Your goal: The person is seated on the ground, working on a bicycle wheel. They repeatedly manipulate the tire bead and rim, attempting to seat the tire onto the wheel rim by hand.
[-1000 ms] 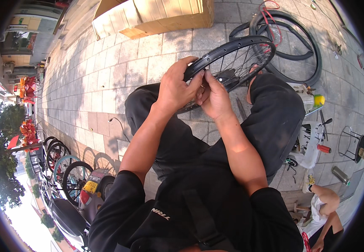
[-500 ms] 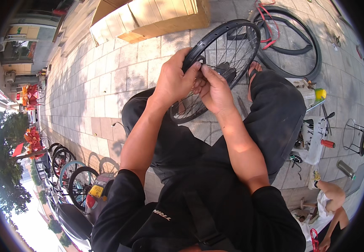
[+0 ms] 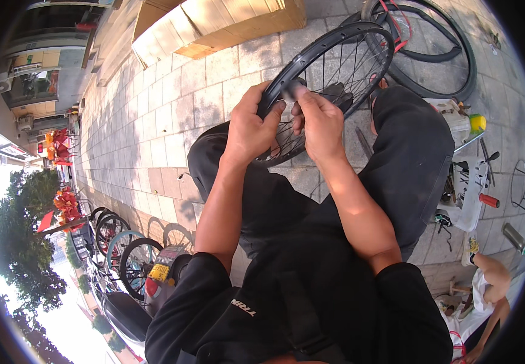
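Parked bicycles (image 3: 141,267): thin round tyres, bunched beside a scooter (image 3: 123,312) with a glossy dark seat; well apart from the work.
Cardboard box (image 3: 241,36): tan, corrugated, creased sides, beyond the hands on sunlit paving.
Left hand (image 3: 251,127): grasping the near-left part of the rim, fingers over the outside, thumb inward. Risk, judged: a loosened hold could let the slanted wheel swing or tip, as this looks like its main support.
Bicycle wheel (image 3: 306,56): between the knees, tilted; matte black, hollow-channelled rim without tyre, thin straight spokes. Risk: a sideways push could knock a spoke or pinch fingers against the hard edge.
Right hand (image 3: 324,124): thumb against a small dark piece (image 3: 292,89) at the rim, fingers curled; motion-blurred, so cannot tell whether the piece is pinched or only pressed. Risk: thumb skidding off smooth material, from uneven pressure.
Tyre (image 3: 470,67): black rubber hoop on the paving, limp inner tube (image 3: 437,56) looped within it.
Tool tray (image 3: 471,194): pale, shallow, cluttered; red-handled tool (image 3: 488,201) at its side.
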`<state>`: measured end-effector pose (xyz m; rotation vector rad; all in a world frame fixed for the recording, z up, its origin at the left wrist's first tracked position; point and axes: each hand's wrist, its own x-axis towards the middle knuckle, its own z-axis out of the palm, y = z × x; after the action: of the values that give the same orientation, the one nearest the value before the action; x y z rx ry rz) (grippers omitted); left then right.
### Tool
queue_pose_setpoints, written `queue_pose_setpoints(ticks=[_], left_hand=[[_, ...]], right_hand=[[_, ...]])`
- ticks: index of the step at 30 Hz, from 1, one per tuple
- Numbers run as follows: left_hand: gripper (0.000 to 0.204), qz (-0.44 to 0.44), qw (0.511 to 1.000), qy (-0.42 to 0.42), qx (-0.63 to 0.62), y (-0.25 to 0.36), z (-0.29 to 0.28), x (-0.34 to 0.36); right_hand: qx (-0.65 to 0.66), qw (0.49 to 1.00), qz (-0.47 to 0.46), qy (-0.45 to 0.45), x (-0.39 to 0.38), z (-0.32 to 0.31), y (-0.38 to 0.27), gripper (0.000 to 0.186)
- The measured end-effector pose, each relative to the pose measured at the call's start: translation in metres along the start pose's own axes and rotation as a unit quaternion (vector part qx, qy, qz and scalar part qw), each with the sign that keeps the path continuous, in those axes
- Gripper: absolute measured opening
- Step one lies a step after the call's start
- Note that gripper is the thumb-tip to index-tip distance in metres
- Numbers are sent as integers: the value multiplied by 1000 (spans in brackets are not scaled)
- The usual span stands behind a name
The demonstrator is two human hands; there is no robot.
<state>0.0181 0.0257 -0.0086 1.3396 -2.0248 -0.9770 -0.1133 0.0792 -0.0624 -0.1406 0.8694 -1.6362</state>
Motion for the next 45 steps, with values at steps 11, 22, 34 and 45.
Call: queue_pose_setpoints(ticks=[11, 22, 34, 45], left_hand=[[30, -4, 999, 27, -22, -11, -4, 4], [26, 36, 999, 14, 36, -4, 0, 7], [24, 24, 998, 22, 45, -10, -8, 5], [19, 73, 993, 15, 95, -8, -2, -7]], right_hand=[[93, 991, 73, -54, 12, 1, -3, 26], [118, 990, 81, -18, 13, 1, -8, 26], [222, 960, 156, -72, 24, 4, 6, 24], [63, 991, 86, 86, -9, 24, -17, 25]])
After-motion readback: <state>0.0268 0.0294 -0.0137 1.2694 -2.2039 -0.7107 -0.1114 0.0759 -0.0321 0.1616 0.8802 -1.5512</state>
